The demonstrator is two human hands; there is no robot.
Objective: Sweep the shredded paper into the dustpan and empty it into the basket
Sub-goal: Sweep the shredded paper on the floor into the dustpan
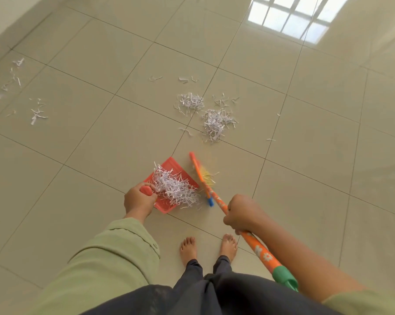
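Right hand gripped the orange flower-print broom, left hand held the red plastic dustpan, already part-loaded with white shredded paper. Mid-sweep, looked like. Two more piles lay further out on the tiled floor, probably next; no basket in sight.

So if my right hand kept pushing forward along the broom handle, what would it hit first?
Probably the broom head, beside the red dustpan. Your right hand grips the orange handle, which points there. Past it lie loose shredded paper piles on the floor, though depth is unclear.
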